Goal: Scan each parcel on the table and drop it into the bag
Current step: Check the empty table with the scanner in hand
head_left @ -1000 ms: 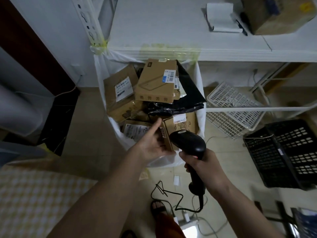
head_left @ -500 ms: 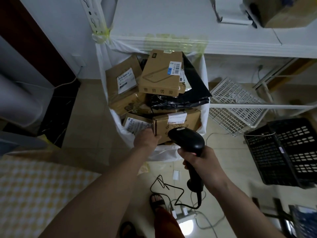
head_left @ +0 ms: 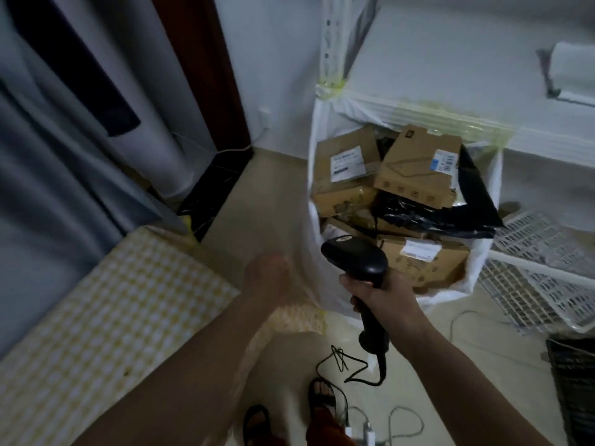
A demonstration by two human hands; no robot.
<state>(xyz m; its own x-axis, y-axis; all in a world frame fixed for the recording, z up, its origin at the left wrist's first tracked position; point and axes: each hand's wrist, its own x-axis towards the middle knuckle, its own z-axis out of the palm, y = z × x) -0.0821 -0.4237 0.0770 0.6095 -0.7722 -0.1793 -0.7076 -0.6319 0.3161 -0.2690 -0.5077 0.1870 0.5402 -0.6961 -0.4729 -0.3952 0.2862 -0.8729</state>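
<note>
The white bag (head_left: 479,272) hangs taped under a white shelf and is piled with several cardboard parcels (head_left: 415,169) and a black plastic mailer (head_left: 434,214). My right hand (head_left: 383,294) grips the handle of a black barcode scanner (head_left: 357,262), held just in front of the bag. My left hand (head_left: 267,275) is blurred with motion, left of the bag and above the corner of the table with the yellow checked cloth (head_left: 106,317). It holds nothing that I can make out.
A white shelf (head_left: 450,78) runs above the bag. White wire racks (head_left: 541,268) lie on the floor at the right, with a black crate (head_left: 573,381) nearer. The scanner's cable (head_left: 347,365) loops on the floor by my sandalled feet (head_left: 322,394). Grey curtains hang at left.
My left hand has pulled back from the parcels in the bag and swung left toward the table. The view has turned left. The scanner stays in my right hand.
</note>
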